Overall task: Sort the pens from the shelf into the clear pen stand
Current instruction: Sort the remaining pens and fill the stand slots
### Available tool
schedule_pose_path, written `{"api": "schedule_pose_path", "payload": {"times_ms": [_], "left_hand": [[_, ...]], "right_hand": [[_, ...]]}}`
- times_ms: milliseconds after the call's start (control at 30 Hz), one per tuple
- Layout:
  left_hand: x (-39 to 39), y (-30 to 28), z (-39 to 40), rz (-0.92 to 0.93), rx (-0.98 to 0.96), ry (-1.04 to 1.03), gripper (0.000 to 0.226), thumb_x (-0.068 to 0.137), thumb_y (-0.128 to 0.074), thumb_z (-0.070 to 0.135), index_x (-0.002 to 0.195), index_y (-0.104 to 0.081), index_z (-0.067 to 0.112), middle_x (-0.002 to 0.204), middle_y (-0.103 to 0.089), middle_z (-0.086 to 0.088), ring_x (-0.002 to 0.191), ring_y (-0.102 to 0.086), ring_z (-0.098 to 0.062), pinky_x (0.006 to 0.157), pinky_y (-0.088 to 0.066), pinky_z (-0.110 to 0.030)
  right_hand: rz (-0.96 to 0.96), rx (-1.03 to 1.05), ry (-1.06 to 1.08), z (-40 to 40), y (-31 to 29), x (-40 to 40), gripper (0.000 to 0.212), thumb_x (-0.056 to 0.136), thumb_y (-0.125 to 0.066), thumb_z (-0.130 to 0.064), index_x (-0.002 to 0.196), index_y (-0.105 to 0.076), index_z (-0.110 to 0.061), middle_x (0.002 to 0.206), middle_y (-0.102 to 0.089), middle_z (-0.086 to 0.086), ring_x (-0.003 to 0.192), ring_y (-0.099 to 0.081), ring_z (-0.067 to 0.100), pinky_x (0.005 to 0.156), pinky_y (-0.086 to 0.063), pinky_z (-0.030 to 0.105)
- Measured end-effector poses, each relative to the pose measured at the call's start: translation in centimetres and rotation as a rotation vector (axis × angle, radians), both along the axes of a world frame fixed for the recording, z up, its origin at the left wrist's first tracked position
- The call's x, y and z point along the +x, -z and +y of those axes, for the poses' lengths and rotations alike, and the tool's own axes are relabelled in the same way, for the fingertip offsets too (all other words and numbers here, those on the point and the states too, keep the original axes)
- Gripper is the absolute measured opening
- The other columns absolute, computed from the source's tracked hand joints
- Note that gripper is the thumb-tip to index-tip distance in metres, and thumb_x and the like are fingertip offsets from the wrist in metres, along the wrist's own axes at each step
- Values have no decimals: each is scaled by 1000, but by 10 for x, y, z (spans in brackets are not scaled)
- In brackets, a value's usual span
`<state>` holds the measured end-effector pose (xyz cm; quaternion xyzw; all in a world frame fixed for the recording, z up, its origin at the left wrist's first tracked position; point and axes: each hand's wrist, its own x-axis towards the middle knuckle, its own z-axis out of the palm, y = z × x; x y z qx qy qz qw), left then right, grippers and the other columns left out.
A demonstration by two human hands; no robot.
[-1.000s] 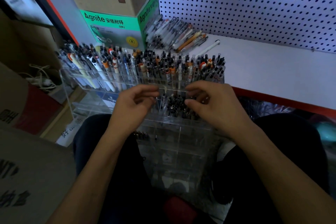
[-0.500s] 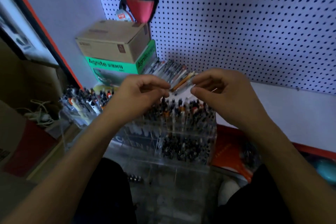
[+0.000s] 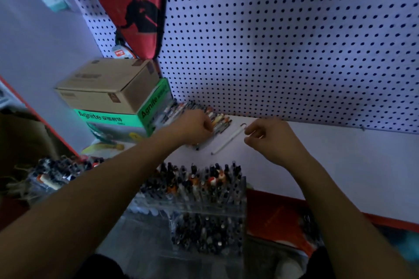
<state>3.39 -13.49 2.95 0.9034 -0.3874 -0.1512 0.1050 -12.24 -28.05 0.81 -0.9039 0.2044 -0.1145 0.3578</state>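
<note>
Over the shelf [image 3: 328,156], both hands now reach the loose pens [image 3: 217,120].

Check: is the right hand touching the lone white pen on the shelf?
Cannot tell. In the head view the right hand has its curled fingertips at the clip end of the white pen, but blur hides whether they meet or leave a gap.

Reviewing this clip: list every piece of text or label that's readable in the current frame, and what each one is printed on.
"Agnite", then Chinese characters too blurred to read: front of the green box.
"Agnite": the green box's right side.
Dark label on the cardboard box: blurred, unreadable.
Red-and-white tag under the red racket cover: too small to read.
Pens in the clear pen stand: no readable print.
</note>
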Motion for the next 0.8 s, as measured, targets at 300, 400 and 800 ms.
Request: {"api": "schedule_pose_path", "payload": {"times_ms": [300, 400, 800], "left_hand": [[1, 27, -51, -105, 269, -45, 39, 91, -60, 16, 61, -35, 15, 64, -35, -4, 53, -34, -16, 46, -30, -26], [3, 32, -55, -104, 290, -41, 40, 91, -63, 19, 60, -38, 13, 62, -36, -4, 53, -34, -15, 46, -30, -25], [12, 32, -37, -48, 139, -92, 40, 89, -70, 22, 59, -46, 10, 57, -39, -7, 51, -33, -17, 49, -31, -25]], "right_hand": [[88, 53, 25, -23, 36, 25, 27, 93, -63, -27, 120, -62, -23, 115, -60, 8, 93, -59, 23, 82, -51, 32], [165, 16, -79, -20, 47, 31, 45, 98, -53, -24, 142, -45, -29, 126, -57, 15, 108, -55, 29, 88, -47, 34], [260, -258, -254, 10, 52, 51, 42, 97, -42, -15, 138, -45, -28, 120, -57, 12, 95, -56, 30, 71, -41, 33]]}}
